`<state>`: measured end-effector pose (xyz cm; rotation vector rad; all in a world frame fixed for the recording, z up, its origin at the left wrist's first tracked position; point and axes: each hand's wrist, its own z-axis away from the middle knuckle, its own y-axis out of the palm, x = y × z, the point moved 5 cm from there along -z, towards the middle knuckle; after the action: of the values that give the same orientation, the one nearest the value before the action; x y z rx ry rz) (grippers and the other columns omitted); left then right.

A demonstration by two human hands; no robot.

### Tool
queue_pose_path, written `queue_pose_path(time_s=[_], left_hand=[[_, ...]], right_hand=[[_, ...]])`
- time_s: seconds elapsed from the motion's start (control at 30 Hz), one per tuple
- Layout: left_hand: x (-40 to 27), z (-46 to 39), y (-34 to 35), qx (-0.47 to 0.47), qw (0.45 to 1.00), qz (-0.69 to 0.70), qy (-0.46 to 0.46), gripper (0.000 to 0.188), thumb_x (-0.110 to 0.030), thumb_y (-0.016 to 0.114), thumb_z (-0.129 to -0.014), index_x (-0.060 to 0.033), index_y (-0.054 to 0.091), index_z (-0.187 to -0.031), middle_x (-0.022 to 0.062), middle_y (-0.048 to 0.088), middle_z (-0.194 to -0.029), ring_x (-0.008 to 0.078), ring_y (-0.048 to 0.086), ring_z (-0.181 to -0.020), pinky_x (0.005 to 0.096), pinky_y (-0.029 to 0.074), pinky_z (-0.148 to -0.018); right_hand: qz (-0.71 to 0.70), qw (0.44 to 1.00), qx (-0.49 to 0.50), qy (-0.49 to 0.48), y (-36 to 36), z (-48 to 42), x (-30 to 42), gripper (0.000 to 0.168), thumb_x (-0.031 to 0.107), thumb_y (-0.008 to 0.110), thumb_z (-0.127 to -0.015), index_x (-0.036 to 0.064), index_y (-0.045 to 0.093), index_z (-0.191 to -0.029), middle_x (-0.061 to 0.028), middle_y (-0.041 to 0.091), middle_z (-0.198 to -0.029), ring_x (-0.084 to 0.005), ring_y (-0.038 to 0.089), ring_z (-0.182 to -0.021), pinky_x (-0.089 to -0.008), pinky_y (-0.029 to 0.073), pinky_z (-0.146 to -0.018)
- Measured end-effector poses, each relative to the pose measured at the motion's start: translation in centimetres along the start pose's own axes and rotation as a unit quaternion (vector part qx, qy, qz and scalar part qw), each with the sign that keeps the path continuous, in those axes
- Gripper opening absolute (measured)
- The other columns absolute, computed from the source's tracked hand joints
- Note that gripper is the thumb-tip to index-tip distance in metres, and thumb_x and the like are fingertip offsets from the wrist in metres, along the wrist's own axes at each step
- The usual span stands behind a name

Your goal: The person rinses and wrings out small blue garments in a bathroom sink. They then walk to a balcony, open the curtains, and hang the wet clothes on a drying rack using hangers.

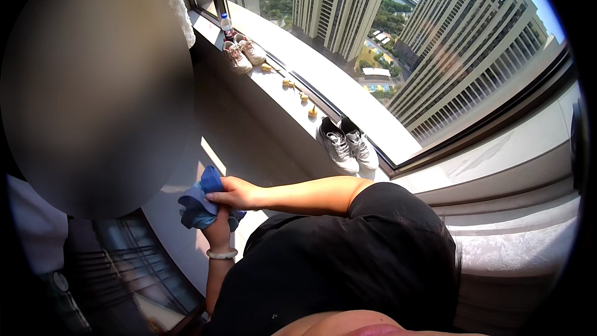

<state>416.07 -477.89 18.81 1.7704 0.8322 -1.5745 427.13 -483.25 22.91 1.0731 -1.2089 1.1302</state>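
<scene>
Both hands are together left of the picture's middle, holding a crumpled blue fabric item [200,203] with lighter and darker blue parts. My right hand [238,193] pinches its upper side, thumb on top. Below it, my left hand [221,224], with a pale bangle on the wrist, is wrapped partly in the fabric, which hides most of its fingers. The exact kind of item cannot be told.
A window ledge [275,95] bears white sneakers [347,149], several small yellow gourds [312,111], pale laced shoes [242,53] and a bottle [226,25]. Curtains [508,242] hang at right. A blurred oval hides the upper left; a dark-framed glass panel [140,261] stands below.
</scene>
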Motion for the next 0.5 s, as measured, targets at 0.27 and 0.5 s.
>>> queue_pose_path(time_s=[0.27,0.5], left_hand=[[-1.6,0.2,3.3,-0.168,0.915,0.358,-0.084,0.073,-0.066,0.037,-0.087,-0.0047,0.044,-0.125,0.0099,0.051,-0.114,0.0238,0.053,-0.102,0.039,0.041,-0.096],[-0.7,1.0,1.3,-0.154,0.952,0.244,-0.104,0.057,-0.045,0.033,-0.096,0.0007,0.045,-0.128,0.0131,0.055,-0.121,0.025,0.057,-0.104,0.037,0.043,-0.095]], right_hand=[[-0.317,0.945,0.083,-0.028,-3.7,0.9,-0.4,0.046,0.038,0.044,-0.097,0.006,0.045,-0.129,-0.0107,0.053,-0.12,-0.0193,0.048,-0.114,-0.0339,0.038,-0.098],[-0.081,0.98,0.092,-0.158,-7.7,2.8,2.2,0.034,0.032,0.04,-0.099,0.007,0.055,-0.115,-0.0079,0.051,-0.115,-0.0214,0.046,-0.113,-0.035,0.034,-0.099]])
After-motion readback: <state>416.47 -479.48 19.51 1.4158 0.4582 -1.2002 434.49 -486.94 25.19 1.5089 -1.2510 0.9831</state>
